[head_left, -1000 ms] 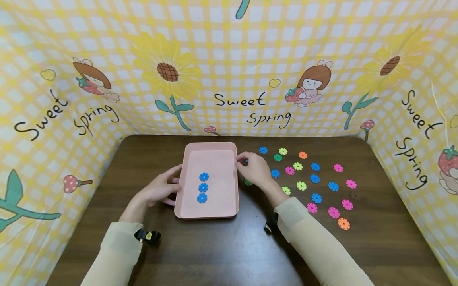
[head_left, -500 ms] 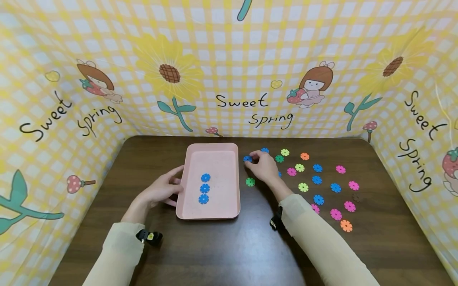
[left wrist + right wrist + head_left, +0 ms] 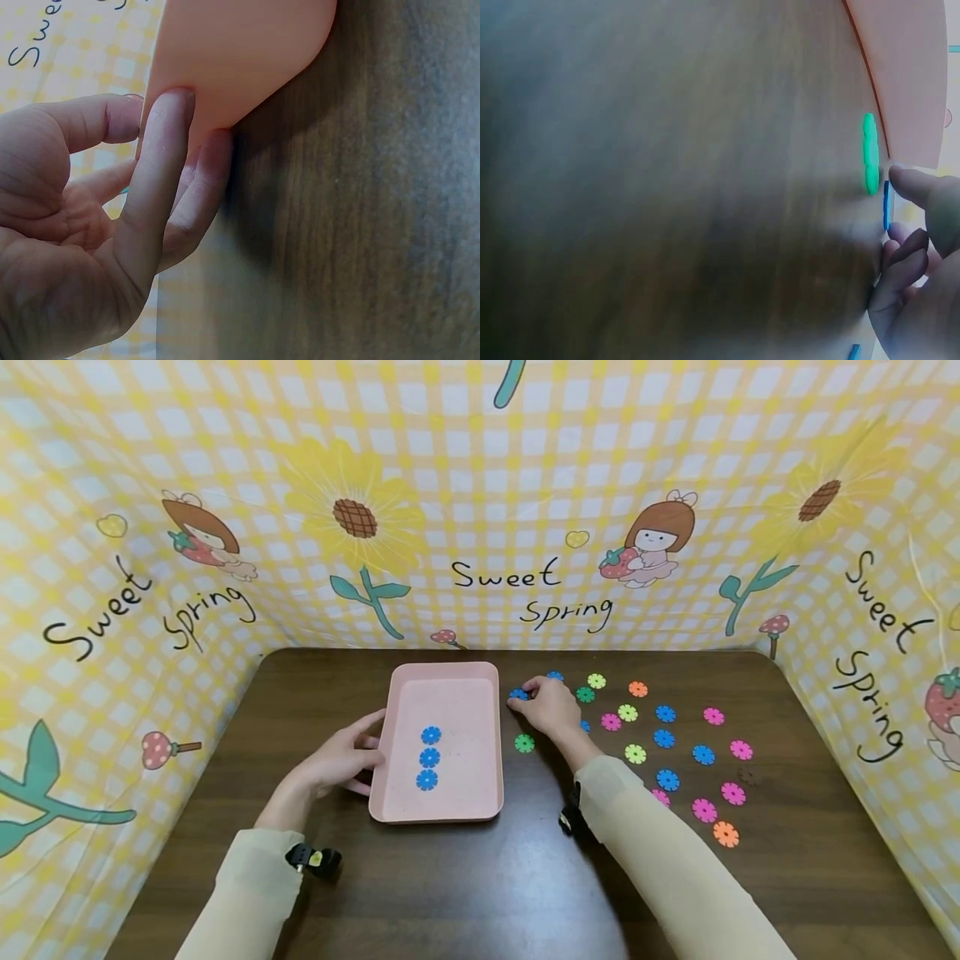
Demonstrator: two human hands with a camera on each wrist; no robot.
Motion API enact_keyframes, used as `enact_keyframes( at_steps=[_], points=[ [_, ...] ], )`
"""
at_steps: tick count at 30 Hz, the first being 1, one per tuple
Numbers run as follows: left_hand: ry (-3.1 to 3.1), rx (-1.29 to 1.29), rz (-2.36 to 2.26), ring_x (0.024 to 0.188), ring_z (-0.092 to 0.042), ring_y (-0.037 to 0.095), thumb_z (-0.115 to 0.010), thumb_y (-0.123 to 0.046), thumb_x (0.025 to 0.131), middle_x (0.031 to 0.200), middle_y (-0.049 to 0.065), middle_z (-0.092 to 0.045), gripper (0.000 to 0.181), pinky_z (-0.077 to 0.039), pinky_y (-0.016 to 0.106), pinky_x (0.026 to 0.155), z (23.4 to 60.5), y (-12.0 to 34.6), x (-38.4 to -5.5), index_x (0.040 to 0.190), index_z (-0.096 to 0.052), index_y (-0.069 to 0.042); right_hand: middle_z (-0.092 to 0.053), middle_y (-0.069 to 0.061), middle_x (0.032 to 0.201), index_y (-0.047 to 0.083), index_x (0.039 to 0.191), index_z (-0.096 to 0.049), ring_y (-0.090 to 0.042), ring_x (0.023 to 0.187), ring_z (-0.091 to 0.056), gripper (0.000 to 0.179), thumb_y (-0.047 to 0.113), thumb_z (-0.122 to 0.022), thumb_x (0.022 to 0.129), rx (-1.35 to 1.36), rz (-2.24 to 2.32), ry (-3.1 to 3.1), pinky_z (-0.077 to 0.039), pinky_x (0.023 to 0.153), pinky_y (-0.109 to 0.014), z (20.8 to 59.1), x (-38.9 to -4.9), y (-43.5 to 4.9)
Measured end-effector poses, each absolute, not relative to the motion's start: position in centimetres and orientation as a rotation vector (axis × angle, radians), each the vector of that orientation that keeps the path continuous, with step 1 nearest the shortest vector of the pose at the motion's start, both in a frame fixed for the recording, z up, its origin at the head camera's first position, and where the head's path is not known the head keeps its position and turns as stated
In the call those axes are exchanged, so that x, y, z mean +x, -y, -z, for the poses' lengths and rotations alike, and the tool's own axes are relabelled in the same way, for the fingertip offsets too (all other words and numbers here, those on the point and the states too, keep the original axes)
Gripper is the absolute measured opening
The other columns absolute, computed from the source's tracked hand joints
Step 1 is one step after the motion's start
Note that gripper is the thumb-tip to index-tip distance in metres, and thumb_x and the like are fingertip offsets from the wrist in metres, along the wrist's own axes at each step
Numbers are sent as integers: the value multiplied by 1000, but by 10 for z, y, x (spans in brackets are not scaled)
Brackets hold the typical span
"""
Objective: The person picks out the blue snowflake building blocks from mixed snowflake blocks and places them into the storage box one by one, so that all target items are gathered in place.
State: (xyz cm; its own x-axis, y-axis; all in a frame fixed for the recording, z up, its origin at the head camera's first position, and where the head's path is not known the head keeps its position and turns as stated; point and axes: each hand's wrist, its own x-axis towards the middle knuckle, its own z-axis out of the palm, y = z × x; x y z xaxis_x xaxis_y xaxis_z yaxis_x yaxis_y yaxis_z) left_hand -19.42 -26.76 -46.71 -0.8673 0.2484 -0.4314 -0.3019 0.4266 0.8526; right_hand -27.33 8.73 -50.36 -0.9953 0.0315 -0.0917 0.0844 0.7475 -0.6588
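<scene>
My right hand (image 3: 553, 706) reaches to the tabletop just right of a pink tray (image 3: 487, 743). Thumb and fingertips meet the edges of a blue interlocking snowflake disc (image 3: 518, 695); in the right wrist view this blue disc (image 3: 887, 205) is edge-on between them, low at the table. A green disc (image 3: 524, 743) lies closer to me. Against the tray's left side rests my left hand (image 3: 341, 756), fingers spread along the outer wall; the left wrist view has the fingertips (image 3: 174, 101) on that wall. Inside the tray, three blue discs (image 3: 429, 757) form a column.
Loose discs spread over the right of the brown table (image 3: 480, 893), among them a pink disc (image 3: 704, 811), an orange disc (image 3: 726, 834) and a yellow-green disc (image 3: 635, 753). A yellow checked cloth (image 3: 510, 468) walls the back and both sides.
My right hand has drawn back from the tray's right rim to the blue disc beside it, and its fingers have closed in on that disc. The left hand stays at the tray.
</scene>
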Motion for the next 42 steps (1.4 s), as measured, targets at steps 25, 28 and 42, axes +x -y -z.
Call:
enact_keyframes(
  at_steps=[25,28,42],
  points=[
    [-2179,-43,-1455,108,-66,35,-58,-5,97,138,29,-47,83,-63,50,69,469,268,-194,168,-17,-20,-72,-3,95,15,105,-76,-24,89,-65,12,24,-70,99,-95,1306,-2815,-54,81,-44,504,-267,-94],
    [-2179,-43,-1452,109,-66,35,-58,-5,97,138,29,-47,83,-63,50,70,468,269,-194,168,-17,-20,-73,-2,96,15,106,-78,-23,89,-65,13,22,-70,98,-137,1339,-2825,-55,81,-43,502,-267,-97],
    [-2182,-37,-1447,109,-66,36,-57,-5,98,140,30,-47,82,-63,50,70,468,269,-194,168,-17,-20,-76,1,97,12,106,-79,-19,91,-69,12,18,-75,96,-331,1707,-2688,-57,80,-38,479,-263,-82]
  ],
)
